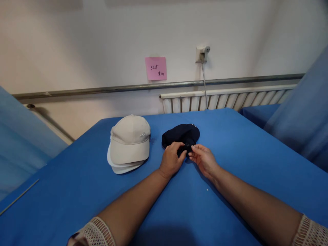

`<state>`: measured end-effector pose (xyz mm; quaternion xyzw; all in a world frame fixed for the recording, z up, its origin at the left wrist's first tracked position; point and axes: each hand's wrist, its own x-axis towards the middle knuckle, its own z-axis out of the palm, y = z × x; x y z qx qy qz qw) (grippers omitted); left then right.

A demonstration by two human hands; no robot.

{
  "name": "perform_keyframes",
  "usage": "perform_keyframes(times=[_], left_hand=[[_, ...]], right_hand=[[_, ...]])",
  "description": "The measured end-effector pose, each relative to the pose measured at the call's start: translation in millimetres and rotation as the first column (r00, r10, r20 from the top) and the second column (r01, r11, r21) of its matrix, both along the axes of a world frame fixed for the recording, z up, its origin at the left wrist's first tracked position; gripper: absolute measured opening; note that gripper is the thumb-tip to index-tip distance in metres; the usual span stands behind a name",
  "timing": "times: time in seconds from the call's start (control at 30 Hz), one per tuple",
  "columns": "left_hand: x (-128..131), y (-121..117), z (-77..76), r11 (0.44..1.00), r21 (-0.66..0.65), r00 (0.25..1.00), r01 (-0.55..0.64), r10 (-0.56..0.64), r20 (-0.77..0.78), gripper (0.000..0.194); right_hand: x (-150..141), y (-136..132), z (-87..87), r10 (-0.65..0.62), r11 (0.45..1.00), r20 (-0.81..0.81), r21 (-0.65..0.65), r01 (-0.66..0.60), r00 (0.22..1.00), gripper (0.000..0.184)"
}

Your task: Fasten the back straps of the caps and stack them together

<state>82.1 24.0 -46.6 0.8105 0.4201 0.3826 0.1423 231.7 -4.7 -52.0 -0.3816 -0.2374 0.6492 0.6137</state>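
A dark navy cap [178, 133] lies on the blue table cover, its brim toward the right. Both hands are at its near edge. My left hand [172, 159] pinches the dark strap [188, 146] between thumb and fingers. From the other side, my right hand [203, 159] grips the same strap's right end with its fingertips. A small shiny spot, perhaps a buckle, shows between the hands; its details are too small to make out. Left of the navy cap stands a stack of light caps, with a beige cap [130, 140] on top.
White brims [118, 168] stick out under the beige cap. A metal rail [115, 89], a radiator [230, 99] and a plugged socket [201, 54] with a hanging cord are at the wall. Blue curtains [20, 136] flank the covered table [77, 191]. A thin rod [19, 197] lies left.
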Motion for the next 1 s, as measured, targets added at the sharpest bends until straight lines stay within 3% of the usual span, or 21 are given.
perform_keyframes(times=[0.27, 0.6, 1.0], left_hand=[[-0.2, 0.1, -0.3, 0.998, -0.063, 0.996, 0.026, -0.02, 0.086, 0.021], [1.7, -1.3, 0.5, 0.998, 0.012, 0.998, -0.063, 0.063, 0.021, 0.016], [-2.6, 3.5, 1.9, 0.994, 0.102, 0.999, 0.026, -0.029, 0.026, 0.015]], right_hand=[[0.3, 0.2, -2.9, 0.024, 0.999, 0.033, 0.038, -0.026, 0.999, 0.035], [1.3, 2.3, -8.7, 0.008, 0.999, 0.129, 0.036, -0.013, 0.992, 0.037], [-1.0, 4.4, -9.4, -0.026, 0.999, 0.239, 0.032, 0.019, 0.971, 0.04]])
